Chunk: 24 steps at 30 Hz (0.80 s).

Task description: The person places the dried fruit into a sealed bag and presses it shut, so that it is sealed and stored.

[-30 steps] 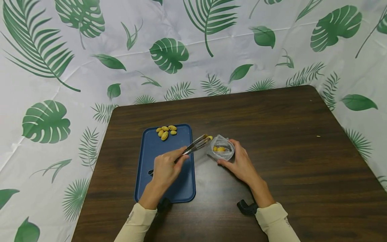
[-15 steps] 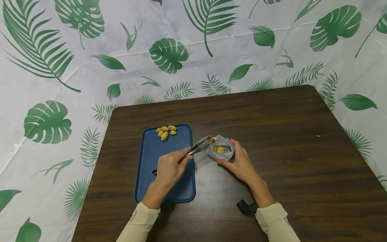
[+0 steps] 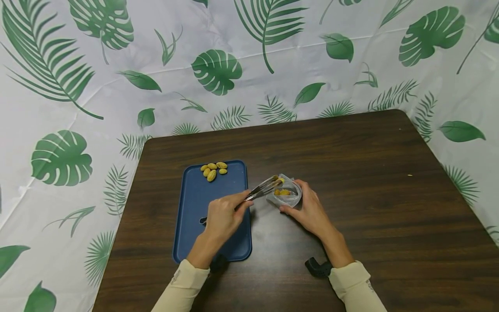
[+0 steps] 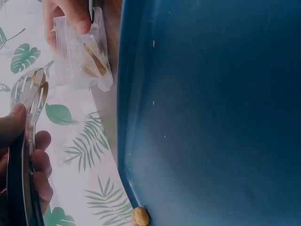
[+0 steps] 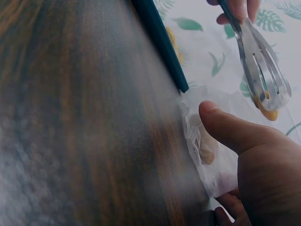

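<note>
My left hand grips a pair of metal tongs with slotted ends. Pinched in the tongs' tips is a yellowish peanut in its shell, held over the mouth of a clear plastic bag. My right hand holds that bag from its right side, thumb in front and fingers behind. Through the plastic, more peanuts show inside. On the blue tray, several peanuts lie together at the far end.
The tray lies left of the bag on a dark wooden table. Small crumbs are scattered on the tray. A leaf-patterned cloth hangs behind the table. Each wrist wears a black camera mount.
My left hand has moved the tongs and the peanut rightward, from beside the bag to over its opening. My right hand and the bag have stayed put.
</note>
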Each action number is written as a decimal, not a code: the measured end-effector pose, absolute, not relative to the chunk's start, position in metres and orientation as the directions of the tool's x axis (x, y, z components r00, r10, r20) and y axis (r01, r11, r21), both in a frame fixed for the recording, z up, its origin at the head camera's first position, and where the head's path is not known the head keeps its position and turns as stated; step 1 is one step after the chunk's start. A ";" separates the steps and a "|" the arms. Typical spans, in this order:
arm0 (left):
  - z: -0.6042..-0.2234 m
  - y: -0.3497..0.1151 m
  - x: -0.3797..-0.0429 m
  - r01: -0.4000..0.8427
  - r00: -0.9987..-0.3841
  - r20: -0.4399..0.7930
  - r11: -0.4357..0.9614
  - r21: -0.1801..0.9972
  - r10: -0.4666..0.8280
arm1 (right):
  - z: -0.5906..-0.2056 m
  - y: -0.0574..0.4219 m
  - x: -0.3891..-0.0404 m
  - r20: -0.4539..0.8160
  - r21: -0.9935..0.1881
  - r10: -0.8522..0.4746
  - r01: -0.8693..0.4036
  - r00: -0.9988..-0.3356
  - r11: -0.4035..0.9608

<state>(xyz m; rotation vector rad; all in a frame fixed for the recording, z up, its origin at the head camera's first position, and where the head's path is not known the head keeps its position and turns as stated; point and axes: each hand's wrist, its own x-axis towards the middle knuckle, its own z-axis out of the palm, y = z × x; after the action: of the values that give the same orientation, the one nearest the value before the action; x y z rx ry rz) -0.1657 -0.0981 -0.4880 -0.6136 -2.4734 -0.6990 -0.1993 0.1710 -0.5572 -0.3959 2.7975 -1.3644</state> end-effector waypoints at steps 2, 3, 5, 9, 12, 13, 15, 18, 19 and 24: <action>-0.488 -0.097 -0.166 0.534 -0.778 0.561 0.769 0.352 0.283 | -0.557 0.171 -0.199 0.101 -0.777 -0.226 -0.219 -0.969 0.590; -0.488 -0.097 -0.166 0.533 -0.778 0.560 0.769 0.352 0.283 | -0.557 0.171 -0.200 0.100 -0.778 -0.225 -0.217 -0.969 0.590; -0.488 -0.096 -0.166 0.533 -0.779 0.560 0.768 0.356 0.282 | -0.557 0.171 -0.200 0.100 -0.776 -0.227 -0.219 -0.969 0.592; -0.487 -0.095 -0.166 0.529 -0.786 0.552 0.767 0.364 0.280 | -0.557 0.171 -0.199 0.104 -0.773 -0.226 -0.221 -0.969 0.595; -0.487 -0.095 -0.166 0.525 -0.787 0.552 0.770 0.363 0.277 | -0.556 0.170 -0.199 0.104 -0.772 -0.227 -0.222 -0.968 0.595; -0.487 -0.095 -0.165 0.523 -0.787 0.552 0.772 0.362 0.274 | -0.555 0.170 -0.199 0.104 -0.772 -0.227 -0.222 -0.968 0.596; -0.487 -0.095 -0.165 0.516 -0.791 0.550 0.776 0.363 0.268 | -0.555 0.170 -0.199 0.106 -0.771 -0.227 -0.224 -0.968 0.596; -0.487 -0.096 -0.165 0.505 -0.797 0.545 0.783 0.364 0.261 | -0.555 0.170 -0.199 0.109 -0.771 -0.227 -0.226 -0.968 0.596; -0.487 -0.097 -0.165 0.502 -0.799 0.542 0.784 0.365 0.259 | -0.555 0.170 -0.199 0.109 -0.772 -0.226 -0.226 -0.968 0.595; -0.487 -0.099 -0.164 0.490 -0.807 0.534 0.791 0.366 0.253 | -0.555 0.170 -0.199 0.116 -0.773 -0.226 -0.231 -0.967 0.591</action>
<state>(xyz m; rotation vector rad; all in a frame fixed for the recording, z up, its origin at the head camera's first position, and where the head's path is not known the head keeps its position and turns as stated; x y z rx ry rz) -0.1641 -0.0988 -0.4866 -0.5563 -2.5146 -0.6903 -0.1995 0.1703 -0.5551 -0.4027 2.8070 -1.3651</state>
